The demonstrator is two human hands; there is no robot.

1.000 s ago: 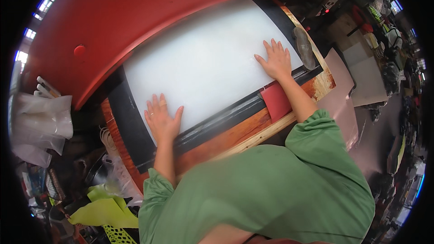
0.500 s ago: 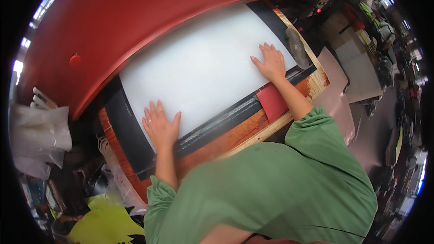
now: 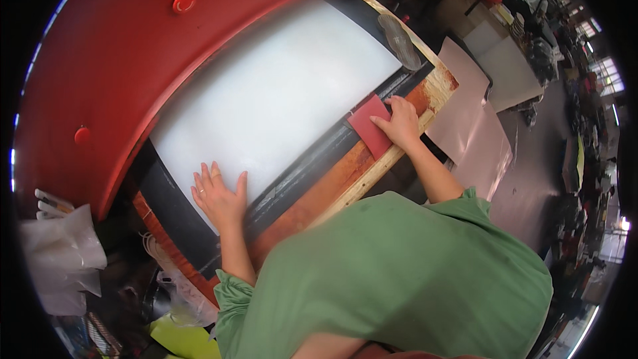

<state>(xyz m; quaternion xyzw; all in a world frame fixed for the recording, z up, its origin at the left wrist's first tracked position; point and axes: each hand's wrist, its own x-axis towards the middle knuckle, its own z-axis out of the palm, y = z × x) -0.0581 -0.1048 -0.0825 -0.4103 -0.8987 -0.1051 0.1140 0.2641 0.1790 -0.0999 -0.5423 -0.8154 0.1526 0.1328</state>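
Note:
A large white sheet (image 3: 286,80) lies flat over a black mat on the board in front of me. My left hand (image 3: 222,199) rests on its near left corner, fingers spread and stretched out, a ring on one finger. At the near edge, my right hand (image 3: 401,123) is on a small red rectangular piece (image 3: 369,127). Its thumb lies on top and the fingers bend around the right side, the fingertips partly hidden. This red piece sits across the black strip (image 3: 299,165) and the reddish-brown board edge.
A red machine body (image 3: 126,46) with a red push button (image 3: 184,2) rises beyond the sheet. A grey, sole-shaped piece (image 3: 399,42) lies at the right corner. Clear plastic bags (image 3: 63,246) hang at left. A pinkish sheet (image 3: 468,119) stands to the right.
My right hand has come off the white sheet and moved toward me onto the red piece. My left hand stays on the sheet's corner. The whole view has shifted a little.

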